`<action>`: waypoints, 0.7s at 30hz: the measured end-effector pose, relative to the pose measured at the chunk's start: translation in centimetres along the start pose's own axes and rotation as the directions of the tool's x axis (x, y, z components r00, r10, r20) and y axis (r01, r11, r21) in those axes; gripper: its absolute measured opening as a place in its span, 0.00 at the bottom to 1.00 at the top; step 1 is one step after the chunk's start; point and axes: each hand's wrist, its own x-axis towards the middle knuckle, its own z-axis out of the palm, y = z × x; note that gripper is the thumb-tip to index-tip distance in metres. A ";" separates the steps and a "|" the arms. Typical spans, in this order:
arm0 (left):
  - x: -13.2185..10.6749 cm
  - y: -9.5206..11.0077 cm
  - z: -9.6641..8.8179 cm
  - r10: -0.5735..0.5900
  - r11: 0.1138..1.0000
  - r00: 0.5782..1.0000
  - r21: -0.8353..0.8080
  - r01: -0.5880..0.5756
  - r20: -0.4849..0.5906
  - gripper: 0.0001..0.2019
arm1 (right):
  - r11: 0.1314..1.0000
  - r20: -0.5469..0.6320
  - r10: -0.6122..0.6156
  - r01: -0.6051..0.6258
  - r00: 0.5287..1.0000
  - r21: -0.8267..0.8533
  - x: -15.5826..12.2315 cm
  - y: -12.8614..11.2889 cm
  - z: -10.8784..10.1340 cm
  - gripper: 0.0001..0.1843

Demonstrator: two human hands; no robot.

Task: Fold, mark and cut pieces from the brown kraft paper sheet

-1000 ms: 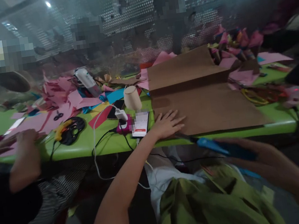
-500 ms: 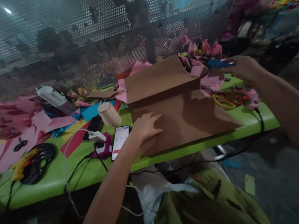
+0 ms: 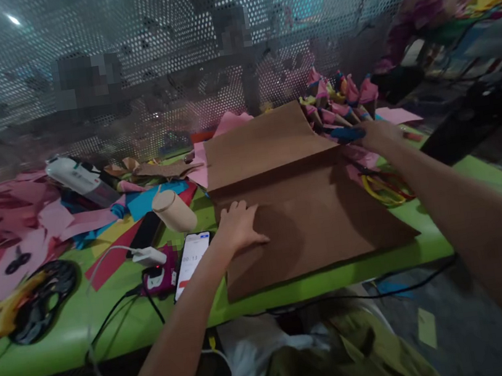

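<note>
A large brown paper sheet (image 3: 302, 218) lies folded on the green table (image 3: 89, 335). My left hand (image 3: 238, 227) rests on its near left corner, palm down, fingers stretched out. My right hand (image 3: 377, 135) reaches to the sheet's far right edge and is closed on a blue-handled tool (image 3: 346, 134). Just beyond that hand stand several pink and brown paper cones (image 3: 341, 97).
A phone (image 3: 191, 255) with a lit screen, a pink charger block (image 3: 158, 277), a beige paper roll (image 3: 174, 211), yellow scissors (image 3: 385, 191), a glue gun (image 3: 10, 306) and pink paper scraps (image 3: 10, 203) crowd the table. A perforated metal screen (image 3: 156, 45) backs it.
My right hand carried the blue tool from below the table's edge up and over to the sheet's far right edge. The view has swung right. My left hand stays on the sheet.
</note>
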 end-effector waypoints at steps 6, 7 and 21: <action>0.2 0.1 -0.4 -0.002 0.999 1.000 -0.042 0.002 -0.007 0.27 | 0.999 -0.029 0.003 -0.002 1.000 0.049 -1.6 -0.4 -1.4 0.26; 0.0 0.0 -0.5 0.001 0.999 1.000 -0.052 -0.002 -0.017 0.24 | 0.998 -0.058 -0.005 0.009 0.998 0.066 -2.0 -0.6 -1.9 0.28; -4.0 2.1 -5.0 0.042 0.996 0.943 -0.057 -0.065 -0.330 0.08 | 0.715 0.143 -0.698 0.671 0.702 0.195 -11.6 -4.3 -4.9 0.22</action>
